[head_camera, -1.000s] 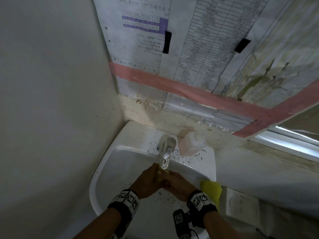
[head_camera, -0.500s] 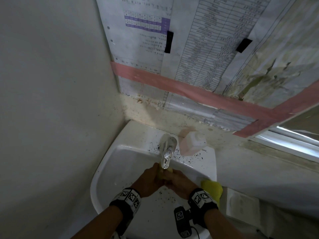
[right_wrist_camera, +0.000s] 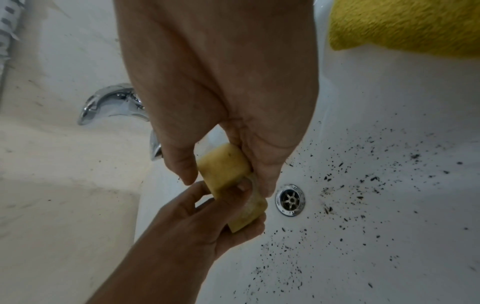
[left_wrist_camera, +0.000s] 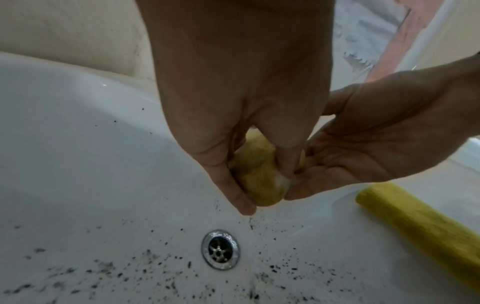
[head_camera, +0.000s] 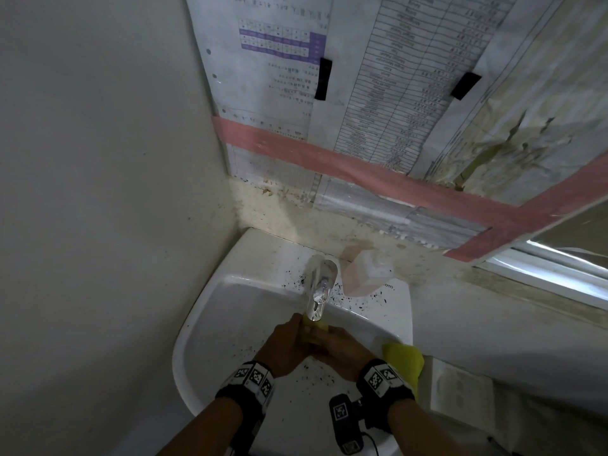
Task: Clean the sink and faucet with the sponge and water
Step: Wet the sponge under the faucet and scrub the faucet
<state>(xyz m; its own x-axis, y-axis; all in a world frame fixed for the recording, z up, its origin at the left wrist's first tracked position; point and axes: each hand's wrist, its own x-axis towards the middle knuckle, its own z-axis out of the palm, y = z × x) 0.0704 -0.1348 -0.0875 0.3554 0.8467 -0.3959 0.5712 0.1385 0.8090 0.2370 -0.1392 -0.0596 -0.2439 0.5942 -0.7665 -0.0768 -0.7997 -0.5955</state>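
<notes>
A white sink [head_camera: 197, 324] carries a chrome faucet [head_camera: 320, 291] at its back. Right under the spout, both hands grip one yellow sponge [head_camera: 312, 330]. My left hand [head_camera: 289, 343] pinches its left end between fingers and thumb. My right hand [head_camera: 339, 348] closes on the other end. In the left wrist view the sponge [left_wrist_camera: 259, 179] hangs above the drain [left_wrist_camera: 221, 248]. The right wrist view shows the sponge [right_wrist_camera: 226, 164] bent between both hands, the faucet [right_wrist_camera: 114, 102] behind. Dark specks dot the basin. I see no water stream.
A folded yellow cloth [head_camera: 403, 360] lies on the sink's right rim. A pale plastic bottle [head_camera: 365, 274] stands right of the faucet. A wall closes in on the left; taped papers hang behind. A white ledge [head_camera: 493, 324] runs to the right.
Both hands have edged slightly up toward the spout with the sponge, and more yellow shows between them. Their grip is the same.
</notes>
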